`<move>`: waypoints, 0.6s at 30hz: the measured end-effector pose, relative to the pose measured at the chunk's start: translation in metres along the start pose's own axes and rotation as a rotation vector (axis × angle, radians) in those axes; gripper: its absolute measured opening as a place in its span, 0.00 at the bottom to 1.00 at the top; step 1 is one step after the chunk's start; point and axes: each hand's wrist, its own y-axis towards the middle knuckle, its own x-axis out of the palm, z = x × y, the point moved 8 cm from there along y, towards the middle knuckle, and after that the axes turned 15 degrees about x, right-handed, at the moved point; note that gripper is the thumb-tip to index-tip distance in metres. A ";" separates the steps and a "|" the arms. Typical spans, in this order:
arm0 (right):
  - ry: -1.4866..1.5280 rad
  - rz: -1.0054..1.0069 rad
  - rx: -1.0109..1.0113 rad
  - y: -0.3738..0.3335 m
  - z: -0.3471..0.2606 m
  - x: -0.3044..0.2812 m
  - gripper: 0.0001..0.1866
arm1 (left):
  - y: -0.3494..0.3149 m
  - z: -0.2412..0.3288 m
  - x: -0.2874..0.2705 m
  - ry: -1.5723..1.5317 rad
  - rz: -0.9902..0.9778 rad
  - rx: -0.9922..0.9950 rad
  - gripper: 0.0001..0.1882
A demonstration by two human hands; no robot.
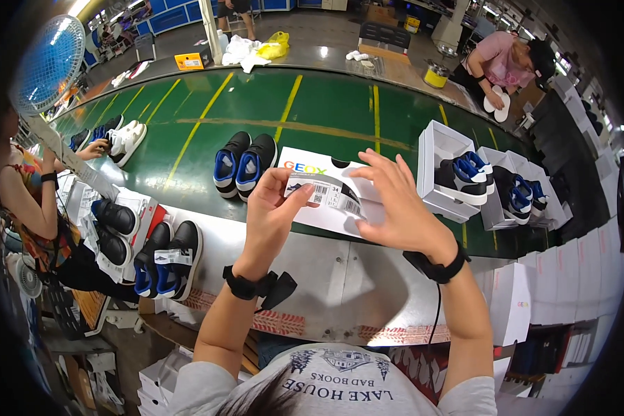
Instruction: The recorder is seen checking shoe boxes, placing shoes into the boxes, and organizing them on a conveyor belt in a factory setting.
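Above the metal worktop, my left hand [272, 208] pinches a white printed label [324, 194] with barcodes and a small shoe picture between thumb and fingers. My right hand [403, 201] is at the label's right side with fingers spread. Whether its thumb touches the label I cannot tell. Behind both hands lies a white shoe box [312, 220] with colourful lettering, partly hidden by them. Just beyond its left side stands a pair of black sneakers [245, 164] with blue linings, on the green conveyor belt [187, 125].
To the right, open white boxes [430, 149] hold black and white sneakers [464, 179]. More sneakers [168, 260] stand at the left front of the metal worktop [319, 298]. A co-worker [31, 180] reaches over white shoes [126, 142]; another person [503, 66] handles white soles. Stacked boxes [579, 277] line the right.
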 end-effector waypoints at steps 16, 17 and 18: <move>0.279 -0.104 0.037 0.001 0.036 -0.003 0.14 | 0.022 0.006 -0.010 0.705 -0.399 0.182 0.04; 0.278 -0.106 0.041 0.002 0.038 -0.003 0.14 | 0.023 0.003 -0.013 0.702 -0.399 0.179 0.04; 0.260 -0.103 0.029 0.002 0.039 -0.003 0.15 | 0.023 0.000 -0.013 0.651 -0.418 0.180 0.04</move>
